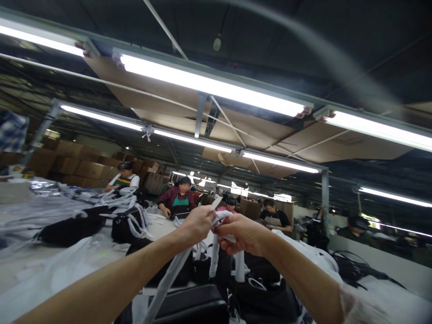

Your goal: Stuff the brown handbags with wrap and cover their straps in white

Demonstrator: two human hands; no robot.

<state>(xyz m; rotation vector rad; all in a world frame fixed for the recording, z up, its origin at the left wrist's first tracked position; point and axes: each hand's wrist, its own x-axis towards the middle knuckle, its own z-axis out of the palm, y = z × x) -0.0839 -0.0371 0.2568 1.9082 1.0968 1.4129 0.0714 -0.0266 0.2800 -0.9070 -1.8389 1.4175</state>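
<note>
Both hands are raised in front of me, close together above black bags. My left hand [199,225] pinches a white wrapped strap [221,219], one flat white end standing up past its fingertips. Just to the right, my right hand [241,231] has its fingers closed round the same strap, where it bends into a small loop. Long white lengths hang down below the hands. Under them lies a black bag [189,303] with a smooth, shiny surface.
More black bags [130,225] with white-wrapped handles lie on the table at the left, near clear plastic [50,261]. Several people sit across the table, one in a dark red shirt [168,198]. White wrapping [307,252] and black bags lie at the right.
</note>
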